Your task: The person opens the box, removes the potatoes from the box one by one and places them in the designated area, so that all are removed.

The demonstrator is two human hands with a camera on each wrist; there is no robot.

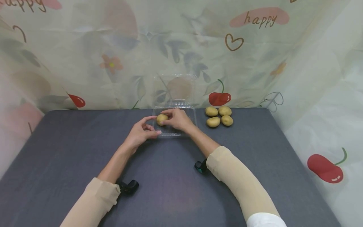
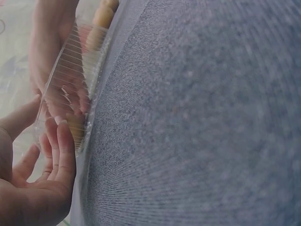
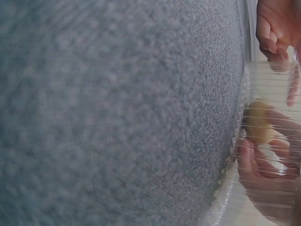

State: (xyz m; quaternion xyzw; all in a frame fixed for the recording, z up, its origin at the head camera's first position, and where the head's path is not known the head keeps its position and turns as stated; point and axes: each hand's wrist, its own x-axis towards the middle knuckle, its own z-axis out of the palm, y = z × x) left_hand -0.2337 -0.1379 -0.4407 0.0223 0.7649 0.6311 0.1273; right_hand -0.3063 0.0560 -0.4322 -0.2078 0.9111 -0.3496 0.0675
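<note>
Inside the clear plastic clamshell box (image 1: pixel 191 111), at its left end, sits a small yellow potato (image 1: pixel 160 119). My right hand (image 1: pixel 180 120) reaches into the box and pinches that potato between thumb and fingers. At the box's left side is my left hand (image 1: pixel 139 134), its index finger stretched toward the far corner and its thumb at the near corner. The left wrist view has the left fingers (image 2: pixel 67 155) against the ribbed wall. Through the same plastic, the right wrist view shows the potato (image 3: pixel 257 123) in the right fingers.
The box's transparent lid (image 1: pixel 175 90) stands raised against the patterned curtain (image 1: pixel 158 37) behind. Right of the box, several potatoes (image 1: pixel 213 122) lie grouped on the dark grey table (image 1: pixel 170 183). A thin wire-like loop (image 1: pixel 273 99) is near the table's far right corner.
</note>
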